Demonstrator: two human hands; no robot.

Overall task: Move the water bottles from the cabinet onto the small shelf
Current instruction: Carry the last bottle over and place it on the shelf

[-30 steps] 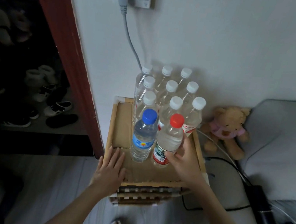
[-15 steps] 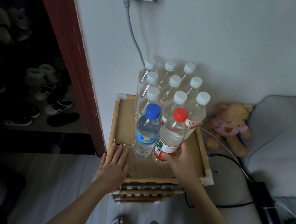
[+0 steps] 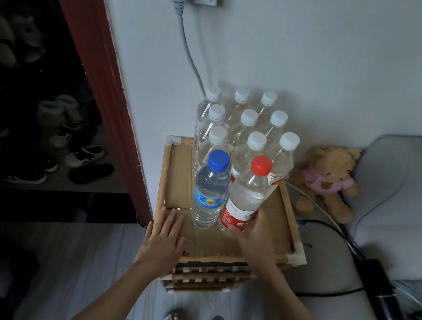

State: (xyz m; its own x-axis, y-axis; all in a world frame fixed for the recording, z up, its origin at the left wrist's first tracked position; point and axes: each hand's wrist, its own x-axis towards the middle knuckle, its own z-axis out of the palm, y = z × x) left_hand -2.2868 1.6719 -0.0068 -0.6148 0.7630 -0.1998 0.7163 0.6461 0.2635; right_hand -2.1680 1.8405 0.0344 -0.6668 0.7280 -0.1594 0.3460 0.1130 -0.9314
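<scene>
red-capped bottle (image 3: pixel 246 193) base hidden by gripping right hand (image 3: pixel 256 236), left hand (image 3: pixel 164 238) flat

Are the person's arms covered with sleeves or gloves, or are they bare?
Both arms are bare right down to the hands: no sleeves show, and there are no gloves. The left hand and the right hand show no rings, watch or bracelet. Nails look short and plain, though the dim light hides small details.
</scene>
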